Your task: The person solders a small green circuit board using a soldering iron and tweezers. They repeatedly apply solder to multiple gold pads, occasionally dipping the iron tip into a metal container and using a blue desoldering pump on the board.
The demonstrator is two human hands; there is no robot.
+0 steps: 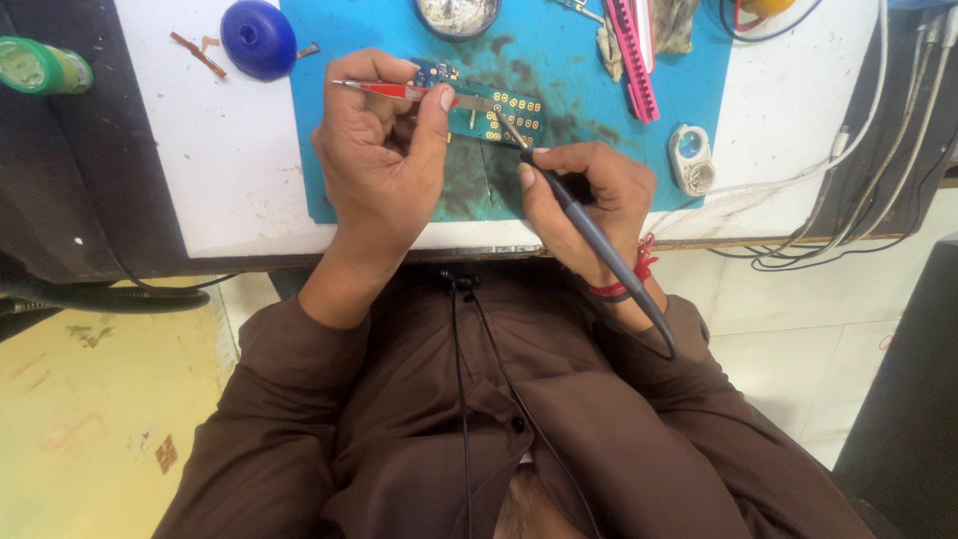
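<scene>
Head view looks down over my brown sleeves to the bench edge. Nearest, my right hand (589,195) is closed in a pen grip around a dark soldering iron (589,225), its cord trailing back past my wrist and its tip angled up onto the board. My left hand (384,160) is closed too, thumb and fingers pinching red-handled tweezers (419,94) whose points reach right onto the same board. That small green circuit board (499,118) lies flat on the blue mat (559,60), just beyond both hands, with a smaller blue board piece (434,71) touching its upper left.

I judge the board light, stiff and fragile; it would slide easily, so holding it by its bare edges seems safest, away from the gold pads. Farther off sit a blue round lid (258,38), a pink comb-like tool (631,55) and a small magnifier (691,158). My left thumb hides part of the board, and the exact joint under the tip is too small to make out.
</scene>
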